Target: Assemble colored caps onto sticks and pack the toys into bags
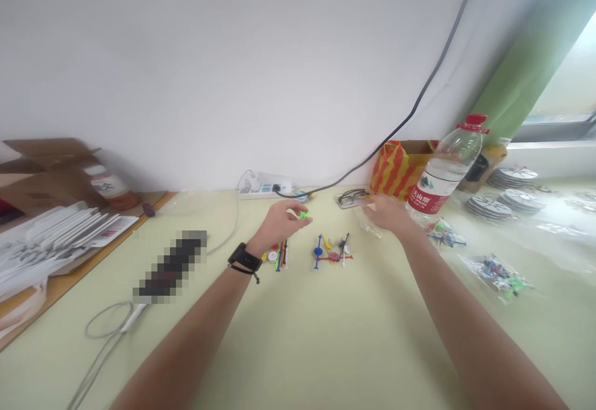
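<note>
My left hand (282, 218), with a black watch on the wrist, pinches a small bright green plastic piece (305, 215) between thumb and fingertips. Beneath it lies a row of small coloured plastic parts (279, 255), partly covered by the hand. Right of these, blue, yellow, red, black and white plastic parts (333, 251) lie joined or touching on the table; I cannot tell which. My right hand (386, 212) has its fingers drawn together at a clear plastic bag (371, 228), just right of a pair of glasses (352, 196). Its fingertips are slightly blurred.
A large water bottle (440, 177) and a striped bag (393, 171) stand behind my right hand. Bagged parts (498, 273) and stacked discs (488, 207) lie at right. A power strip (265, 190) is by the wall. A blurred-out device (172, 267) with a cable lies left.
</note>
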Available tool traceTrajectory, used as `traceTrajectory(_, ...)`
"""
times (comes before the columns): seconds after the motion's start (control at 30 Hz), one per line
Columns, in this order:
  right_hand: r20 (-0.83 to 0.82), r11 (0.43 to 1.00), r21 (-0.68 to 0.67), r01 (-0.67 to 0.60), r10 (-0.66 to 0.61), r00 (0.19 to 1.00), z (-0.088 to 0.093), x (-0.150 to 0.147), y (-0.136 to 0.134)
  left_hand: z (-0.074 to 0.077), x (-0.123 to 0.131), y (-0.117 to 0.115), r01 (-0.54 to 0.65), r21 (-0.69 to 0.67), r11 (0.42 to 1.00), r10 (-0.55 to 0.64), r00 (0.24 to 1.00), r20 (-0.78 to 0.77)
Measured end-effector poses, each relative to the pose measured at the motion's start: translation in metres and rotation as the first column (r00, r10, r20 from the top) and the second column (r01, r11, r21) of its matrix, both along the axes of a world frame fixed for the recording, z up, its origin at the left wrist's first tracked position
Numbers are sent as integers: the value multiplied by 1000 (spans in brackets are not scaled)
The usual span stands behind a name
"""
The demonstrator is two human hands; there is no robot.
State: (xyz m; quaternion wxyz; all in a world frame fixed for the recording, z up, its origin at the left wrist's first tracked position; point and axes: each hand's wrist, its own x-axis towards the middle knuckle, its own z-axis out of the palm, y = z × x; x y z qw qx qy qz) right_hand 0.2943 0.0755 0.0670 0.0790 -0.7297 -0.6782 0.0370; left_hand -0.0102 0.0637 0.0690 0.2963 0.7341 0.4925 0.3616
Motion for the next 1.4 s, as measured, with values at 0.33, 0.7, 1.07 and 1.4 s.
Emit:
traceTrajectory(0.33,-189,778,-118,-617,592,783,-10,-114,-48,14,-14,6,51,-132,990,-34,991,133)
traceTrajectory(0.7,-418,869,-7,-495,448,791,7,-71,-29,11,-9,-7,221,-199,955,-225,974,1)
traceTrajectory(1.07,-964,879,28,-477,150,221,5,-107,-37,12,-3,-7,265,-65,962,-264,964,26)
traceTrajectory(1.4,-854,867,25,-498,278,441,-14,-106,-30,5,-1,-11,306,-50,951,-307,952,-18)
